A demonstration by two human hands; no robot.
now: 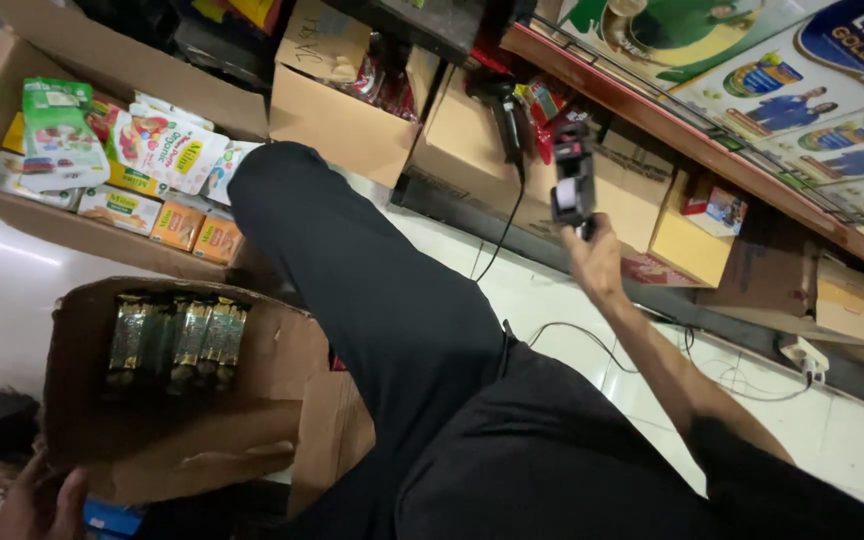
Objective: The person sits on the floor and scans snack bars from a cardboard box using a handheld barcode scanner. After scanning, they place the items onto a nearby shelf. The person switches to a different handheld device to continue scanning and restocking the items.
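Head view: your right hand (595,262) is closed around a black price-label gun (572,178), raised near cartons under the wooden shelf (712,150). Your left hand (40,500), fingers curled, grips the edge of a cardboard box (282,350) of gold-wrapped packs (177,340). Your dark-trousered leg (372,290) lies between them. White tile floor (2,290), loose cable (592,345).

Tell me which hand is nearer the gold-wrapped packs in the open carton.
Left. The left hand grips the carton's bottom edge just below the gold-wrapped packs; the right hand is raised far across, holding a black handheld device.
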